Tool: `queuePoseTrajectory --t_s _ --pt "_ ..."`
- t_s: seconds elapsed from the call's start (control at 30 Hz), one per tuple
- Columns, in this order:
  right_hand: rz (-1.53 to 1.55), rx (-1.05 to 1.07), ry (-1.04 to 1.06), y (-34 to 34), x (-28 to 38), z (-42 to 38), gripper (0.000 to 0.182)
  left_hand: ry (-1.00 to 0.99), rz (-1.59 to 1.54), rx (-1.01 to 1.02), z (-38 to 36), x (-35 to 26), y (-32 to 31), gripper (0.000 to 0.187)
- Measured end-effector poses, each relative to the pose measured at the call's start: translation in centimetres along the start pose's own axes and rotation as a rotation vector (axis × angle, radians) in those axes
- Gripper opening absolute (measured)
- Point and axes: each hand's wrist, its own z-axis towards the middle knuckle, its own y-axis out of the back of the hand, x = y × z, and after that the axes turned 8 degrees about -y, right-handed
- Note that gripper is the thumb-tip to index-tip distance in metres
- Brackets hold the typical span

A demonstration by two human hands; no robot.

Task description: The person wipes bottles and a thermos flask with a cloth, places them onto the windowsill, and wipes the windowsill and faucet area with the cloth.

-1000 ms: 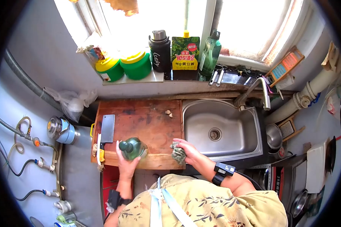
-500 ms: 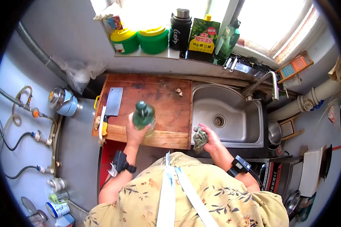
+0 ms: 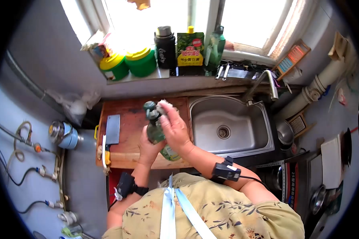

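Observation:
A green pump bottle (image 3: 154,132) is tilted above the wooden board, its dark pump head pointing up. My left hand (image 3: 148,150) is wrapped round the bottle's body. Against the bottle's upper side, just below the pump, rests my right hand (image 3: 176,130), its back towards me. Most of the crumpled rag in my right hand is hidden behind the fingers; only a pale edge of the rag (image 3: 172,106) shows past them. The cutting board (image 3: 127,144) lies beneath both hands.
A cleaver (image 3: 113,128) and a yellow-handled knife (image 3: 104,153) lie at the board's left side. To the right is a steel sink (image 3: 211,123) with a tap (image 3: 273,85). Green tubs (image 3: 141,63), a black flask (image 3: 164,49) and another green bottle (image 3: 215,49) line the windowsill.
My right hand has moved left from the sink's front edge to the bottle, taking the rag along. The bottle is now tilted. The view has shifted upward.

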Motion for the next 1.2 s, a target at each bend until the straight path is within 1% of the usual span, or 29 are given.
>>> queuePoseTrajectory --t_s 0.07,0.1,0.17,0.2,0.27,0.3,0.33,0.4,0.43,0.47,0.53,0.57,0.63,0.67,0.73,0.77,0.8,0.87,0.9,0.93,1.0,1.03,1.07,1.13,1.17,1.2 --pt "-0.101 0.056 -0.055 1.2 0.6 0.8 0.025 -0.008 -0.037 0.024 0.2 -0.5 0.1 0.056" --pt "-0.103 0.043 -0.056 1.6 0.3 1.3 0.025 0.013 -0.142 0.054 0.2 -1.0 0.3 0.056" --pt "0.116 0.233 -0.370 2.0 -0.8 2.6 0.024 0.072 -0.311 0.108 0.4 -2.2 0.4 0.056" --pt "0.119 0.225 -0.372 2.1 -2.3 3.4 0.024 0.073 -0.309 0.117 0.5 -2.6 0.6 0.056" --pt "0.437 0.525 -0.647 2.1 -5.3 5.1 0.017 -0.013 -0.207 0.275 0.8 -3.2 1.2 0.058" --pt "0.407 0.581 -0.755 2.9 -3.3 5.4 0.016 -0.074 -0.116 0.323 1.0 -3.9 1.2 0.059" --pt "0.410 0.578 -0.754 2.8 -3.2 5.4 0.016 -0.074 -0.114 0.326 1.2 -3.8 1.0 0.059" --pt "0.517 0.466 -0.605 2.1 -3.0 5.2 0.017 0.025 -0.324 0.190 1.4 -3.5 0.5 0.057" --pt "0.408 0.347 -0.521 1.8 -2.7 5.0 0.017 0.027 -0.324 0.190 1.5 -3.3 0.5 0.057" --pt "0.303 0.201 -0.429 1.2 -2.1 4.1 0.019 0.018 -0.309 0.148 1.8 -3.2 0.5 0.056" --pt "0.168 0.118 -0.282 1.0 -0.7 3.0 0.020 0.013 -0.292 0.100 2.2 -2.6 0.4 0.055" --pt "0.169 0.122 -0.287 0.7 -0.6 2.3 0.020 0.010 -0.234 0.063 2.3 -2.3 0.3 0.053" --pt "-0.061 -0.085 0.007 0.0 -0.3 1.1 0.030 0.005 -0.146 -0.030 2.7 -2.1 0.0 0.045" --pt "-0.060 -0.084 0.008 -0.2 0.0 0.6 0.030 0.004 -0.145 -0.031 2.8 -2.1 -0.3 0.045" --pt "-0.097 0.001 -0.086 -0.4 0.7 -0.3 0.043 0.008 -0.038 -0.163 3.0 -2.0 -0.8 0.041" --pt "-0.091 0.009 0.004 -1.0 0.2 -0.8 0.047 -0.031 -0.074 -0.196 3.1 -0.9 -0.9 0.038" --pt "-0.089 0.008 0.004 -1.3 0.4 -1.2 0.047 -0.032 -0.072 -0.194 3.3 -1.0 -0.8 0.038" --pt "-0.251 -0.026 0.255 -1.6 0.5 -1.5 0.049 0.006 0.011 -0.204 3.9 -1.4 -0.7 0.036" --pt "-0.208 -0.070 0.170 -1.6 0.5 -1.1 0.049 -0.026 0.044 -0.187 4.0 -2.4 -0.8 0.037" --pt "-0.207 -0.070 0.170 -1.4 0.5 -0.5 0.049 -0.027 0.044 -0.188 4.2 -2.5 -1.1 0.037" --pt "0.025 -0.073 0.058 -0.8 0.1 0.7 0.045 -0.080 -0.122 -0.140 4.3 -2.5 -1.0 0.040" --pt "0.116 -0.020 -0.009 -0.6 0.0 1.2 0.041 -0.068 -0.232 -0.102 4.3 -2.6 -0.8 0.045" --pt "0.154 -0.079 0.063 -0.5 0.0 2.0 0.032 -0.069 -0.224 -0.115 4.3 -3.1 -0.6 0.045" --pt "0.365 -0.022 -0.210 -0.1 -0.1 3.2 0.024 -0.059 -0.322 0.014 4.2 -4.8 -0.3 0.049" --pt "0.389 0.030 -0.279 0.7 0.1 4.1 0.022 -0.044 -0.326 0.052 4.2 -5.0 0.0 0.054" --pt "0.412 0.078 -0.347 1.6 0.4 5.1 0.021 -0.042 -0.325 0.052 4.3 -5.4 0.2 0.054"
